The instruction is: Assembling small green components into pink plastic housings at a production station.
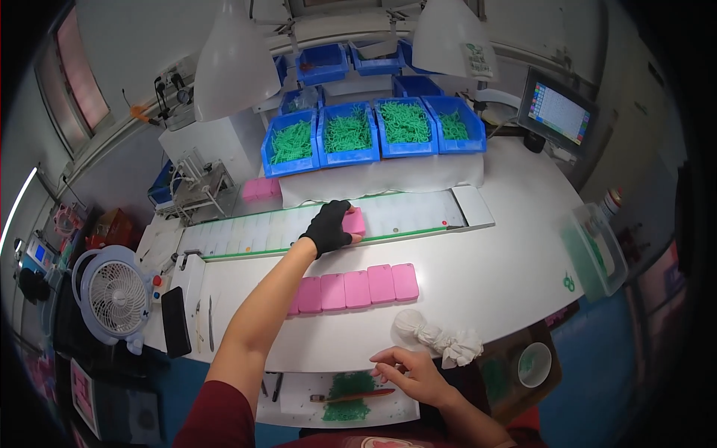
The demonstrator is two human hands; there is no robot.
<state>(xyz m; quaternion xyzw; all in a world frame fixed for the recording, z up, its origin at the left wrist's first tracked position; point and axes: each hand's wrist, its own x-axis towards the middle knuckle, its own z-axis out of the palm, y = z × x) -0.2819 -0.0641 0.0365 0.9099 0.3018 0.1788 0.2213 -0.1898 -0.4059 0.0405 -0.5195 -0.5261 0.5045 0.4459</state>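
Note:
My left hand [328,228], in a black glove that leaves the fingertips bare, is closed on a pink block [355,222] at the long conveyor strip [399,214]. Whether the block rests on the strip I cannot tell. On the white table in front lies a row of pink blocks [358,289] set side by side; my left forearm covers its left end. My right hand [409,375] is bare, with loosely bent fingers apart and nothing visible in them, over the table's front edge. Beyond it lies a knotted white cloth [439,340].
Four blue bins [351,157] of green pieces stand behind the conveyor. More pink blocks [261,190] sit at its far left. A fan [117,291], a dark phone-like slab [175,322] and tweezers [210,322] are left. A brush [351,396] lies in the drawer below; a clear tub [594,250] stands right.

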